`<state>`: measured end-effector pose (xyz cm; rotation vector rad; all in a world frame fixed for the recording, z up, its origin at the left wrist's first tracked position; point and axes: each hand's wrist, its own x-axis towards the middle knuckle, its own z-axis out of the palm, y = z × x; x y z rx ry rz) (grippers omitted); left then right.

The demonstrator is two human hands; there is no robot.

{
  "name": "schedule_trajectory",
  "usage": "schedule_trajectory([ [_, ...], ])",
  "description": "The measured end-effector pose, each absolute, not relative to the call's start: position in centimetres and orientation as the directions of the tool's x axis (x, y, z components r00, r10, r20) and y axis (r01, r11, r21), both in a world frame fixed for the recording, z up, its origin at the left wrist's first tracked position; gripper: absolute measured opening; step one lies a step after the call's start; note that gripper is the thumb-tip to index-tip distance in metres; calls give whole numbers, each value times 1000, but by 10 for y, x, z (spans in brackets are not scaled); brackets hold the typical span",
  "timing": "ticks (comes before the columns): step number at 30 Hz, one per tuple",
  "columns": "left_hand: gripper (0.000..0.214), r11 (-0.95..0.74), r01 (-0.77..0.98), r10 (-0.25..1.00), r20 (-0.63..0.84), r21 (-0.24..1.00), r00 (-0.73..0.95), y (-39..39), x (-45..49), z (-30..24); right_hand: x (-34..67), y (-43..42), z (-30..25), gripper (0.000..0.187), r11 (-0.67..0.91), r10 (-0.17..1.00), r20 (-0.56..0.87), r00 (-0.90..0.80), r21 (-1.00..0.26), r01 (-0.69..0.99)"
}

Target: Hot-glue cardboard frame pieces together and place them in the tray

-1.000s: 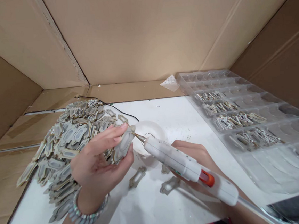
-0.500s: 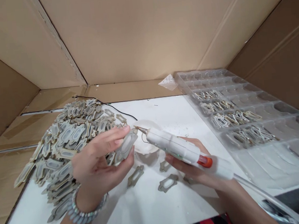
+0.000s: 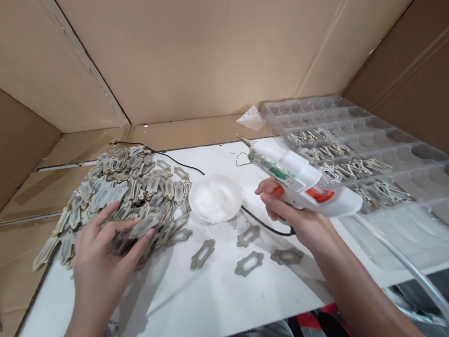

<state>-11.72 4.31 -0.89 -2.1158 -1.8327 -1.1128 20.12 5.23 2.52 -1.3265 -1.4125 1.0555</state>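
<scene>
My left hand lies palm down on the near edge of a big pile of flat ornate metal frames, fingers spread over the pieces, thumb against one of them. My right hand is wrapped round the grip of a white hot glue gun with an orange trigger. The gun is held up above the board, its nozzle pointing up and to the left, a thin glue thread hanging from the tip. A white round dish sits between the two hands.
Several loose frames lie on the white board in front of me. A clear plastic compartment tray with frames in its rows stands at the right. A black cable crosses the board. Cardboard walls enclose the back and sides.
My left hand has dropped from holding a frame at the nozzle down onto the pile. The glue gun has swung up and to the right, away from the dish.
</scene>
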Motion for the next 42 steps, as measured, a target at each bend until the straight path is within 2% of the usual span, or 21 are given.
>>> schedule_trajectory([
  [5, 25, -72, 921, 832, 533, 384, -157, 32, -131, -18, 200, 53, 25, 21, 75, 997, 73, -17, -974, 215],
  [10, 30, 72, 919, 797, 532, 388, -287, 41, -135, -11, 200, 53, 23, 21, 72, 997, 70, -18, -979, 193],
  [13, 31, 116, 908, 825, 470, 402, -314, 47, -138, -8, 200, 54, 22, 20, 66, 998, 64, -12, -980, 188],
  [15, 39, 91, 912, 806, 508, 400, -303, 46, -136, -7, 200, 54, 21, 20, 59, 998, 59, -7, -979, 197],
  [17, 42, 8, 940, 754, 615, 342, -231, 40, -128, -5, 201, 54, 20, 20, 58, 998, 59, -1, -978, 201],
  [19, 31, -152, 950, 737, 672, 272, -75, 31, -113, -4, 201, 54, 19, 20, 59, 998, 62, 8, -977, 203],
  [22, 13, -493, 820, 804, 513, 290, 302, 17, -84, -7, 201, 54, 19, 19, 50, 998, 54, 14, -976, 210],
  [24, 17, -560, 788, 799, 417, 255, 433, 12, -67, -13, 200, 54, 20, 19, 44, 999, 49, 21, -979, 201],
  [27, 21, -532, 839, 821, 314, 114, 478, 10, -55, -25, 200, 54, 21, 20, 32, 999, 37, 28, -984, 178],
  [29, 20, -499, 862, 844, 278, 88, 459, 11, -55, -29, 200, 53, 21, 21, 28, 999, 33, 31, -984, 174],
  [32, 15, -486, 850, 855, 311, 202, 415, 15, -58, -24, 200, 52, 23, 20, 38, 999, 43, 23, -983, 181],
  [34, 13, -490, 833, 835, 412, 257, 364, 21, -58, -11, 200, 52, 25, 19, 65, 998, 66, -1, -980, 186],
  [38, 20, -388, 905, 744, 639, 177, 194, 38, -50, 29, 198, 50, 24, 19, 107, 994, 96, -56, -968, 227],
  [40, 19, -291, 934, 722, 689, 209, 71, 49, -45, 45, 197, 49, 21, 17, 143, 989, 127, -80, -956, 257],
  [42, 17, -269, 935, 698, 716, 233, 22, 58, -41, 53, 196, 47, 19, 16, 238, 970, 211, -121, -927, 291],
])
